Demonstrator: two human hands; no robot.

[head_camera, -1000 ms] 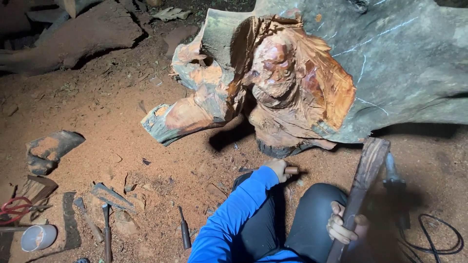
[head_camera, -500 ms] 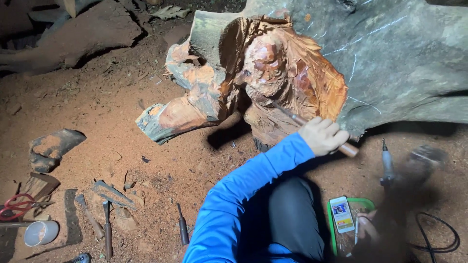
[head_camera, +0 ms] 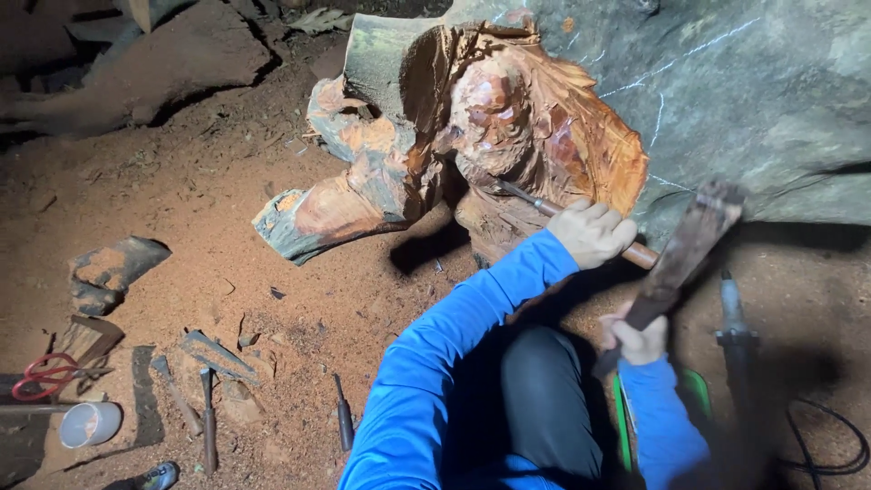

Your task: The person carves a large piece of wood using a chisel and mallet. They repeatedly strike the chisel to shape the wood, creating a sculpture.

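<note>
- Left hand (head_camera: 592,232) has its grip shut around the wooden handle of a chisel (head_camera: 544,206); the metal blade lies against the lower part of the reddish carved wood figure (head_camera: 508,136).
- Right hand (head_camera: 637,339) has its grip closed on the lower end of a wooden mallet (head_camera: 680,254), which is raised and blurred, just to the right of the chisel handle and apart from it.
- Both arms wear blue sleeves; a dark knee is between them.
- Carved figure stands on the red earth floor (head_camera: 209,191) against a large grey trunk (head_camera: 762,109) with pale chalk lines, toward the far side of the floor.
- In my judgement, a blow that misses the handle end could land on the left knuckles, because they are very near to it. A blade set too steep may also split off more of the figure than is wanted.
- Near the right hand a tool with a dark shaft (head_camera: 735,327) stands up from the floor, with a black cable (head_camera: 830,449) beside it; the cable could catch an arm.
- At the near left of the floor lie loose chisels (head_camera: 207,417), red-handled scissors (head_camera: 41,374) and wood pieces.
- One small white cup (head_camera: 91,423) lies there on its side; I cannot tell if something is inside.
</note>
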